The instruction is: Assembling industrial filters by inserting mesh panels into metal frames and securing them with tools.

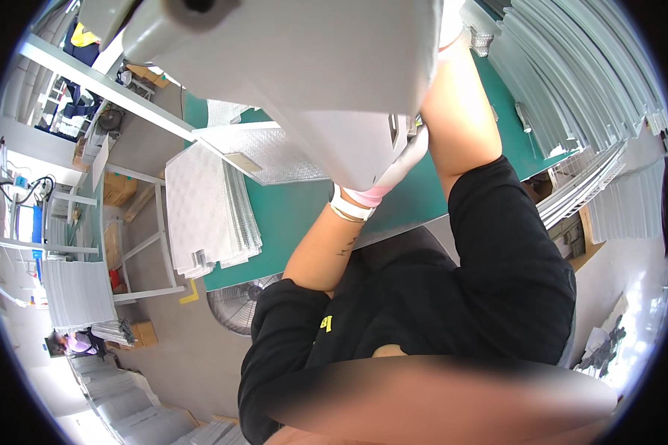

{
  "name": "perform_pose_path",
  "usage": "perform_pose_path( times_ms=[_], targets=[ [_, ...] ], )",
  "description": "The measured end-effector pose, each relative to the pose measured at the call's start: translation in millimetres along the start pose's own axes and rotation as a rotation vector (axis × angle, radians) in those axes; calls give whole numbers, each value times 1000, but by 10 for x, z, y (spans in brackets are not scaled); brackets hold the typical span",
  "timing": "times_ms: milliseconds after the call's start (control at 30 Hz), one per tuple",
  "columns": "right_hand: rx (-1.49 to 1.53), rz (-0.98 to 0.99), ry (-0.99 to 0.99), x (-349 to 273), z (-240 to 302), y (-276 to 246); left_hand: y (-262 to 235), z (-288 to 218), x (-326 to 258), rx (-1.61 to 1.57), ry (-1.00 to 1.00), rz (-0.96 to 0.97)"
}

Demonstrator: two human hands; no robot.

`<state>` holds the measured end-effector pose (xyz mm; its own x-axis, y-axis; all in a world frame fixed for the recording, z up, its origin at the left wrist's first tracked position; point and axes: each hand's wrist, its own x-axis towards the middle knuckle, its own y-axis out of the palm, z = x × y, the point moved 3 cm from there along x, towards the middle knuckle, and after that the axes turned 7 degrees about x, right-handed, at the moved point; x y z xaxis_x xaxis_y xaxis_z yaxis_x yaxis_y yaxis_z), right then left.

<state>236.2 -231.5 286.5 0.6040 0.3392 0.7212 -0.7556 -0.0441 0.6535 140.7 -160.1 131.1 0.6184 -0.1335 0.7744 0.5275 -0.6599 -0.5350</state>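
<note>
A large grey machine housing (334,67) hangs over the middle of the green tabletop (297,237) and covers much of my hands. My left hand (402,169), in a white glove with a pink cuff, reaches up along the housing's right edge; its fingers are mostly hidden there. Farther off at the top, my right hand (451,26) shows only a bit of white glove, with the fingers out of sight. Close to it lies a small crumpled silvery piece (482,42). A silvery bubble-textured sheet (289,152) sticks out from beneath the housing's left side.
A stack of whitish sheets (204,204) overhangs the table's left side. Many grey-white sheets (579,67) hang bunched along the right. A white metal frame bar (119,89) crosses the upper left. A floor fan (237,304) stands below the table's near edge.
</note>
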Motion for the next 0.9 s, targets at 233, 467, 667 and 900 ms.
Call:
perform_pose_path(
  times_ms=[233, 467, 667, 900],
  targets=[
    [-44, -73, 139, -98, -154, 36, -17, 34, -3, 112, 104, -109],
    [-95, 396, -158, 4, 421, -1083, 112, -46, 58, 66, 73, -72],
    [-34, -28, 133, 143, 319, 208, -207, -116, 51, 270, 156, -211],
    [-559, -78, -67, 222, 358, 521, -712, -557, -551, 310, 11, 193]
  ],
)
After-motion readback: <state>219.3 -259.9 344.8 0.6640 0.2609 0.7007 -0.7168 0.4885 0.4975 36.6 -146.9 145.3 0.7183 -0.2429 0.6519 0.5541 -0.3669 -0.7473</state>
